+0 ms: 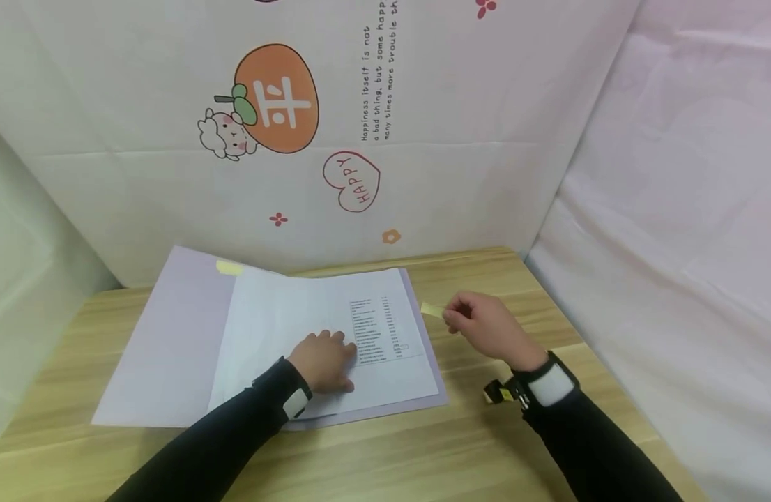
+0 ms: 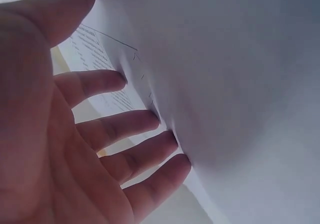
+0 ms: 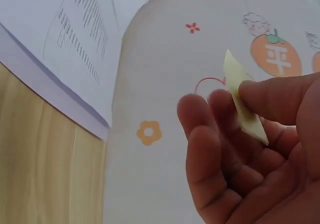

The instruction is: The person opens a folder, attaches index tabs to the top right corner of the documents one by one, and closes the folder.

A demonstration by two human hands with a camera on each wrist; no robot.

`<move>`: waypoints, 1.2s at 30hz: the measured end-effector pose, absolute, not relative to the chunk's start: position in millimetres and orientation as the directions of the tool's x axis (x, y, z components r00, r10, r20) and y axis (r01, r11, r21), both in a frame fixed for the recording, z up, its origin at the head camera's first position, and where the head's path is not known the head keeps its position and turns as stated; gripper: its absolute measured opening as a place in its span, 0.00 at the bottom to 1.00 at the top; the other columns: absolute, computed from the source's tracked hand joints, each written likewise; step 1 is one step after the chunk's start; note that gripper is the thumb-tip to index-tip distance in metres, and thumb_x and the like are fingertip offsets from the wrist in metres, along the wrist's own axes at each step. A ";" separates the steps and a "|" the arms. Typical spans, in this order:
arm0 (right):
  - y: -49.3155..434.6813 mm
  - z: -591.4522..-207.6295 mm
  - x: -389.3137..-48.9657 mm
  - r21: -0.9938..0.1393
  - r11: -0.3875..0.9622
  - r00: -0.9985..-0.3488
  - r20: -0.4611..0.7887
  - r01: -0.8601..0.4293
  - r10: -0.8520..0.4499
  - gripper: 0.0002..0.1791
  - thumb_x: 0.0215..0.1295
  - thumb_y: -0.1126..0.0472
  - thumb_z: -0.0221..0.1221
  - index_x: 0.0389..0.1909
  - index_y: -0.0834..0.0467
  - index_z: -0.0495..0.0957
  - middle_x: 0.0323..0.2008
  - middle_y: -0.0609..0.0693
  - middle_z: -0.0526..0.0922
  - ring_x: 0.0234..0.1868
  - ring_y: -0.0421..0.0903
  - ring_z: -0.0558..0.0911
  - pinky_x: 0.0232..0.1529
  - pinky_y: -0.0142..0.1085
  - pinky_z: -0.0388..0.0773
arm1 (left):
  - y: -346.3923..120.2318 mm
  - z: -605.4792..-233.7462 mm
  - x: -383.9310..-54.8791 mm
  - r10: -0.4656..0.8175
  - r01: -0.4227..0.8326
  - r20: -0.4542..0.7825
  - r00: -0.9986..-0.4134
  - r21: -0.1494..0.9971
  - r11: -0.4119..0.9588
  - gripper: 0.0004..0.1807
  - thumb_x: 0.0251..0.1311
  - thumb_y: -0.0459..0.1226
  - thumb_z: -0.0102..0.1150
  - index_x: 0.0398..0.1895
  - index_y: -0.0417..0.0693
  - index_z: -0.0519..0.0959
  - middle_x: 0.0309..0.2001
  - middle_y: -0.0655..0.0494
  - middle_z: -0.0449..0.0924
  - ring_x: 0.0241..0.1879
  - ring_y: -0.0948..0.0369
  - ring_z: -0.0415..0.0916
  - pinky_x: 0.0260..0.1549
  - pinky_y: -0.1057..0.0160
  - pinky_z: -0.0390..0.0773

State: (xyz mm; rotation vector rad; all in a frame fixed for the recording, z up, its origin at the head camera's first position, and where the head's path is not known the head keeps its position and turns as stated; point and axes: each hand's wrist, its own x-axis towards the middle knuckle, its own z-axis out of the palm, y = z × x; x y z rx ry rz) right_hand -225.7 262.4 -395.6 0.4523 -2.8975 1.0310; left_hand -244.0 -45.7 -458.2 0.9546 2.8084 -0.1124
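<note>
A light purple folder lies spread on the table, with white printed sheets on its right side. On the top sheet rests my left hand, its fingers spread; the left wrist view shows the fingertips touching the paper. My right hand is off the folder's right edge and pinches a small yellow sticky note between thumb and fingers. In the right wrist view the note stands out past the thumb. Another yellow sticky note is at the top of the folder's left cover.
A small black and yellow object lies on the wooden table by my right wrist; its kind is unclear. A printed white cloth hangs behind the table, and plain white cloth hangs at the right.
</note>
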 end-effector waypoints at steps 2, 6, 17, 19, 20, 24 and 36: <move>258.8 -397.0 -244.2 -0.643 0.727 -0.965 0.084 -0.243 -0.248 0.06 0.74 0.58 0.56 0.39 0.55 0.79 0.29 0.47 0.82 0.30 0.47 0.83 0.30 0.40 0.79 | -44.7 -456.7 -244.9 0.599 0.612 -0.189 -0.778 -0.011 0.791 0.34 0.50 0.57 0.72 0.58 0.52 0.81 0.51 0.49 0.79 0.44 0.52 0.74 0.48 0.49 0.76; 251.3 -404.8 -284.8 -0.673 0.718 -0.976 0.028 -0.177 -0.215 0.09 0.73 0.57 0.55 0.44 0.57 0.80 0.30 0.52 0.83 0.32 0.50 0.83 0.29 0.42 0.79 | -41.2 -456.6 -248.9 0.608 0.625 -0.202 -0.768 -0.026 0.781 0.35 0.48 0.58 0.73 0.59 0.56 0.80 0.51 0.50 0.79 0.43 0.52 0.75 0.46 0.50 0.77; 220.3 -446.9 -374.0 -0.918 0.318 -0.970 -0.240 0.237 0.029 0.17 0.66 0.58 0.63 0.50 0.65 0.74 0.48 0.60 0.81 0.46 0.55 0.83 0.49 0.47 0.79 | -24.4 -461.2 -256.0 0.610 0.637 -0.241 -0.755 -0.051 0.769 0.39 0.45 0.59 0.75 0.62 0.60 0.79 0.51 0.51 0.78 0.43 0.52 0.75 0.44 0.52 0.78; 216.4 -458.2 -384.4 -0.940 0.187 -0.958 -0.279 0.287 0.065 0.28 0.66 0.61 0.63 0.65 0.64 0.69 0.53 0.60 0.80 0.49 0.55 0.83 0.49 0.44 0.79 | -22.2 -459.4 -257.2 0.617 0.644 -0.245 -0.748 -0.043 0.764 0.39 0.45 0.60 0.75 0.63 0.60 0.78 0.52 0.51 0.78 0.44 0.52 0.75 0.44 0.52 0.78; 216.0 -464.5 -389.5 -0.942 0.137 -0.951 -0.298 0.307 0.082 0.32 0.66 0.62 0.63 0.69 0.63 0.66 0.53 0.60 0.80 0.48 0.54 0.83 0.48 0.43 0.79 | -21.3 -458.5 -258.1 0.624 0.651 -0.250 -0.741 -0.037 0.758 0.39 0.45 0.60 0.75 0.63 0.60 0.78 0.52 0.50 0.78 0.44 0.52 0.75 0.44 0.52 0.78; 219.3 -484.9 -402.7 -0.932 0.041 -0.926 -0.352 0.360 0.139 0.40 0.66 0.67 0.63 0.75 0.63 0.55 0.49 0.61 0.81 0.42 0.51 0.84 0.42 0.38 0.81 | -18.3 -451.2 -267.3 0.631 0.659 -0.302 -0.714 0.012 0.752 0.34 0.49 0.58 0.73 0.61 0.58 0.80 0.52 0.52 0.79 0.46 0.53 0.77 0.45 0.53 0.78; 204.0 -491.3 -412.5 -0.901 -0.097 -0.901 -0.429 0.423 0.062 0.35 0.68 0.68 0.61 0.71 0.69 0.57 0.48 0.63 0.81 0.42 0.51 0.85 0.44 0.38 0.82 | 8.3 -440.1 -335.9 0.505 0.510 -0.244 -0.828 0.048 0.859 0.14 0.69 0.40 0.56 0.53 0.48 0.83 0.54 0.50 0.78 0.48 0.55 0.78 0.51 0.55 0.76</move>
